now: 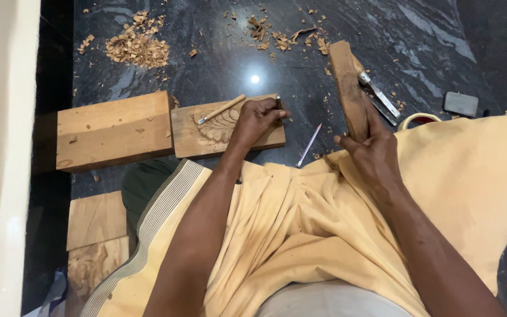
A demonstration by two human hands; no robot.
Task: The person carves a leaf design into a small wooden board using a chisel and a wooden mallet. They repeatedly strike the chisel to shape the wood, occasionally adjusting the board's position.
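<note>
A thin metal chisel (pixel 278 103) is pinched by the left hand (pixel 256 117) on the flat brown wooden panel (pixel 206 138) at 11 o'clock — its leaf carving seems partly cut. A long wooden mallet (pixel 347 88) is gripped by the right hand (pixel 374 149).

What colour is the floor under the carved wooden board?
Black stone floor with grey-white veins, glossy; seen in the head view.

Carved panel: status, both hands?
Left hand grips a chisel, tip on the carved panel. Right hand holds a wooden mallet upright, off the panel. Spare chisel lies across the panel's top; pencil alongside on the floor.
</note>
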